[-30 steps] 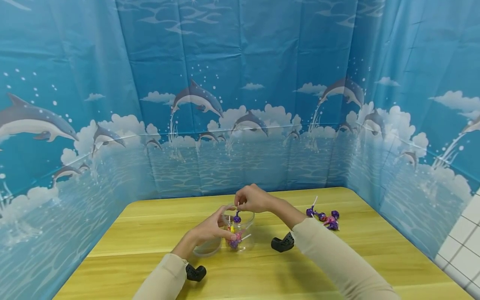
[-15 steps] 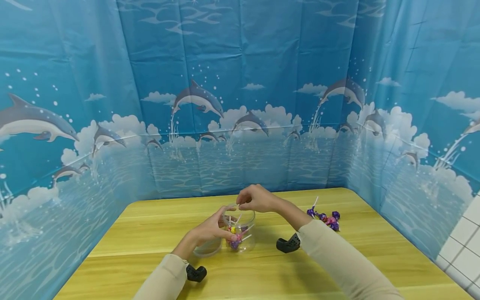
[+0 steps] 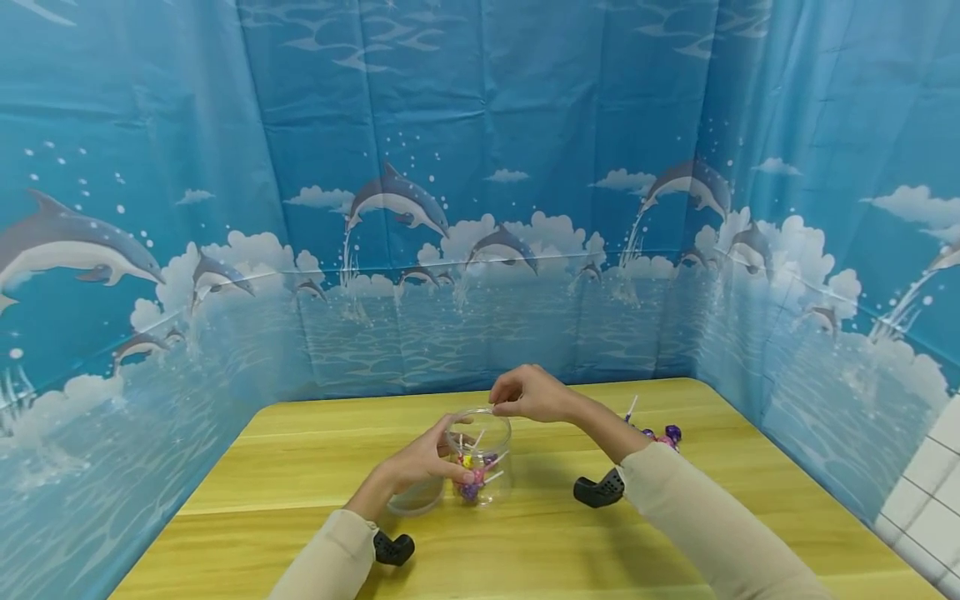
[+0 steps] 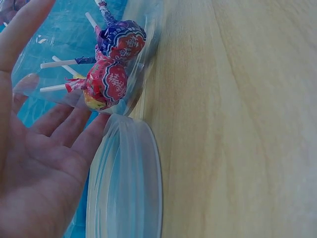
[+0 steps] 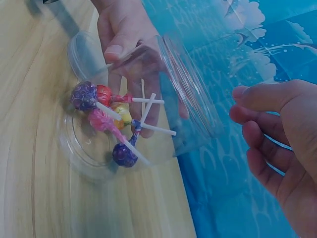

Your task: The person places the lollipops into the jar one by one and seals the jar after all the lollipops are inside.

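Note:
A clear plastic jar [image 3: 491, 492] stands on the table with its mouth uncovered. My left hand [image 3: 420, 458] holds it from the left, thumb on the near side and fingers behind. Inside lie several wrapped lollipops [image 5: 101, 119], purple, red, pink and yellow, their white sticks leaning toward the mouth. My right hand [image 3: 536, 396] is at the upper right of the jar's rim. In the right wrist view its fingers are loosely bent, with nothing between thumb and fingertips. The round clear lid [image 4: 143, 178] is beside the jar, under the left hand.
More wrapped lollipops [image 3: 667, 437] lie in a small pile at the right of the wooden table [image 3: 300, 475], partly behind the right forearm. A black perforated piece [image 3: 600, 490] sticks out at the right wrist. A blue dolphin-print curtain [image 3: 480, 333] surrounds the table's back and sides.
A purple lollipop, pinched in my right hand over the jar's mouth, has dropped in among the others. The right hand has drawn away to the right; the left stays on the jar.

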A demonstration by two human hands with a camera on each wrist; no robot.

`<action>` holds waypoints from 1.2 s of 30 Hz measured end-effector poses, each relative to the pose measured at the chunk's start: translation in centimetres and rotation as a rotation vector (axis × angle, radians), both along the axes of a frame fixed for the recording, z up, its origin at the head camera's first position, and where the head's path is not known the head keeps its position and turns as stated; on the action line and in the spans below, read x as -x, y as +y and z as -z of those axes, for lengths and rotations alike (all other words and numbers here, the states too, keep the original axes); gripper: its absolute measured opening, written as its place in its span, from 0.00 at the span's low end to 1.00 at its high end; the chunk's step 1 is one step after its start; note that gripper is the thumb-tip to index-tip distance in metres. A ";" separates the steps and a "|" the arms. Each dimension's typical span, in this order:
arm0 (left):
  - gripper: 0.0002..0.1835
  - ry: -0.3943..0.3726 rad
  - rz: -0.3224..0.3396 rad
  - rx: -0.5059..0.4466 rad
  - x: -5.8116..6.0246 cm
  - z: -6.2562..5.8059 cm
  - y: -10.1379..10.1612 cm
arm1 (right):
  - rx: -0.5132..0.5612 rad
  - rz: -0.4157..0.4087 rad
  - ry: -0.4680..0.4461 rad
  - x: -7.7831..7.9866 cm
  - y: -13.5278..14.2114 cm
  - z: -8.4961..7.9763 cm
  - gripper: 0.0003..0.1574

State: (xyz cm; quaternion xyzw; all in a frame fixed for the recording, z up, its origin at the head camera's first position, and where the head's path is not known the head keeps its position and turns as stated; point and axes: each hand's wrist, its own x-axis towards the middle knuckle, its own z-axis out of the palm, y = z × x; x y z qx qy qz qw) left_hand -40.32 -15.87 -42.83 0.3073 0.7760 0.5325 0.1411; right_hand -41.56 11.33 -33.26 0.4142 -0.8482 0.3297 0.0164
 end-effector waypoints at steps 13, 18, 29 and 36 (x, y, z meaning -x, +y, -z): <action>0.44 -0.006 -0.007 0.000 0.1 0.3 -0.2 | 0.014 0.039 0.011 -0.6 3.3 0.0 0.08; 0.45 -0.010 0.001 -0.005 0.1 0.1 -0.2 | 0.018 0.068 0.000 -0.5 4.9 0.3 0.09; 0.46 0.003 -0.005 0.007 0.1 -0.2 -0.3 | 0.004 0.138 0.018 -1.0 8.4 0.5 0.09; 0.45 0.000 0.006 0.008 0.1 -0.1 -0.2 | -0.001 0.151 -0.020 -1.7 10.2 1.0 0.10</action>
